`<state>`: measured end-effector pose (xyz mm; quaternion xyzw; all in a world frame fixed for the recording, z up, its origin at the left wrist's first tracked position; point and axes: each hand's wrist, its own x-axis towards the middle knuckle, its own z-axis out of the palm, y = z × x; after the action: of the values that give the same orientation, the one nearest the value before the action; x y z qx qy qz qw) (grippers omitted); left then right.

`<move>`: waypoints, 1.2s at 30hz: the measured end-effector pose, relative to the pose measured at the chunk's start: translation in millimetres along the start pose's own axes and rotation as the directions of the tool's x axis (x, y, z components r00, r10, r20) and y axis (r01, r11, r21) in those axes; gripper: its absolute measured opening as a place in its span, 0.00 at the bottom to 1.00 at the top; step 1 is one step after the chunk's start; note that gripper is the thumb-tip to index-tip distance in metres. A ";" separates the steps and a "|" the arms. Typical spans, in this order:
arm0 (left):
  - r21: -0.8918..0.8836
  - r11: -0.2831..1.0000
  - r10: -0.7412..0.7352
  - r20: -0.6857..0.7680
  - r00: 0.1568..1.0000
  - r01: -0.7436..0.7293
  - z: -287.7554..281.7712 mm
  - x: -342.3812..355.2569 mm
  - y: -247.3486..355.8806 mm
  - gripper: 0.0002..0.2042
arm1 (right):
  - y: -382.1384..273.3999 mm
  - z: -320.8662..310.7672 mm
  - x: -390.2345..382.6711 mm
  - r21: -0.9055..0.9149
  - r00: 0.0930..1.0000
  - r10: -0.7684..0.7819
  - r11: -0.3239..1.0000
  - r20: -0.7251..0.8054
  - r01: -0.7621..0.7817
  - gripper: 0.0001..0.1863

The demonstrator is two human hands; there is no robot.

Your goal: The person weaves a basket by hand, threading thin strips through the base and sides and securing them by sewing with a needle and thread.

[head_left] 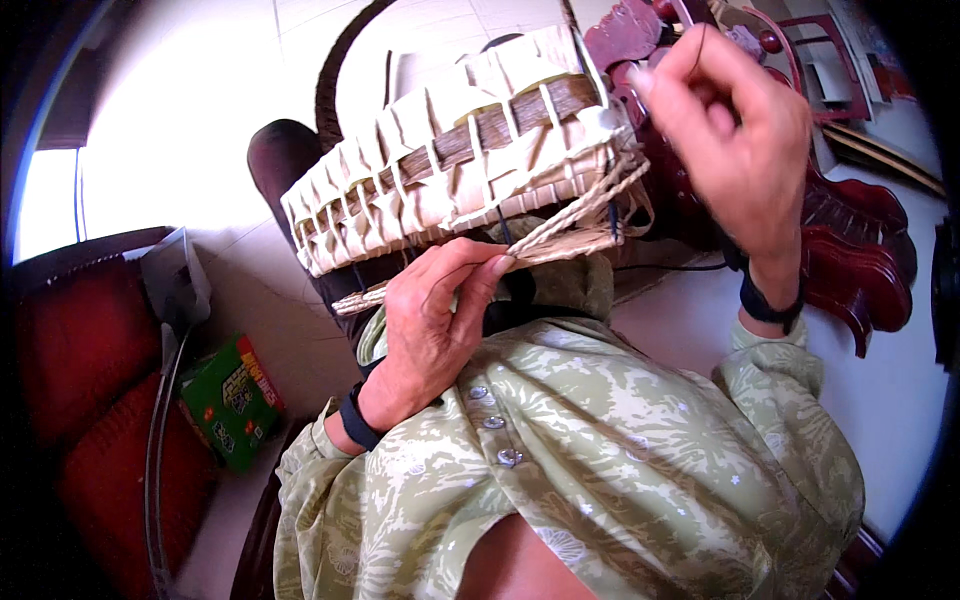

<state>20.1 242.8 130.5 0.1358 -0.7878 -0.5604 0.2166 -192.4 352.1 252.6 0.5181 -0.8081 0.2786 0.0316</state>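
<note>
Across my lap lies a woven straw basket (530, 160), cream-coloured, with a brown band and upright cord-like ribs. Loose braided straw strands (590, 207) hang at its right end. My left hand (435, 315) is closed in a pinch on the braided straw edge at the near side, and a fine dark thread crosses its fingers. Raised above the basket's right end, my right hand (745, 135) has its fingers curled together, with a thin dark thread looping by the index finger. Whether a needle is there I cannot tell. Short dark stitches show along the near edge.
To the left stand a red cushioned seat (90, 330), a grey flat-headed tool with a long handle (178, 280) and a green box (232, 400). Dark red carved wooden furniture (850, 270) is at the right. Pale floor tiles (200, 130) lie beyond the basket.
</note>
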 end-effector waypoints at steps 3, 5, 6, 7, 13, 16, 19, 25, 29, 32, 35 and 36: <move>-0.001 1.000 -0.006 0.017 1.000 0.006 -0.1 3.5 1.0 0.03 | 69.8 9.4 -10.4 0.003 0.910 0.359 0.930 0.209 -0.368 0.12; -0.004 1.000 0.007 0.023 1.000 -0.007 1.5 6.6 0.6 0.03 | 89.6 21.8 -31.7 0.295 0.828 0.399 0.798 0.393 -0.525 0.20; -0.010 1.000 0.014 0.028 1.000 -0.014 1.9 7.4 -0.1 0.03 | 92.2 20.8 -34.6 0.220 0.799 0.446 0.800 0.403 -0.558 0.22; -0.018 1.000 0.020 0.035 0.999 -0.019 1.7 6.7 -0.9 0.03 | 93.1 19.5 -38.5 0.142 0.766 0.495 0.795 0.410 -0.589 0.24; -0.037 0.999 0.018 0.000 1.000 -0.018 1.3 4.7 -0.8 0.02 | 67.3 -27.7 -33.3 0.008 0.805 0.592 0.805 0.043 -0.593 0.23; -0.030 0.999 0.024 -0.003 1.000 -0.024 1.7 7.4 -0.5 0.02 | 4.1 -48.6 -28.1 0.115 0.935 0.352 0.931 -0.033 -0.346 0.11; -0.024 1.000 0.000 -0.007 1.000 -0.001 -0.2 5.9 3.3 0.03 | -11.3 -13.2 -14.0 0.118 0.925 -0.357 0.932 0.125 0.344 0.08; -0.135 0.982 -0.132 0.034 0.991 0.135 -1.0 3.8 0.1 0.04 | -32.9 39.2 -28.7 -0.113 0.855 -0.436 0.869 0.282 0.481 0.15; -0.275 0.935 -0.211 0.084 0.974 0.226 -5.4 5.3 -6.8 0.08 | -29.4 37.4 -35.5 -0.012 0.835 -0.477 0.866 0.273 0.499 0.15; -0.343 0.882 -0.269 0.199 0.942 0.324 -12.5 12.1 -6.4 0.11 | -23.6 43.7 -40.1 0.061 0.854 -0.483 0.875 0.194 0.481 0.15; -0.357 0.851 -0.303 0.265 0.915 0.385 -18.2 16.3 -1.9 0.12 | -18.6 47.4 -38.5 0.116 0.863 -0.489 0.871 0.127 0.477 0.15; -0.335 0.850 -0.316 0.293 0.902 0.407 -20.1 17.7 -4.1 0.12 | -16.2 48.0 -37.9 0.130 0.860 -0.494 0.868 0.126 0.479 0.15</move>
<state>14.5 216.7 135.6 0.1720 -0.6402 -0.7477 0.0377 -149.7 355.0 206.1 0.7264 -0.6368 0.2581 0.0135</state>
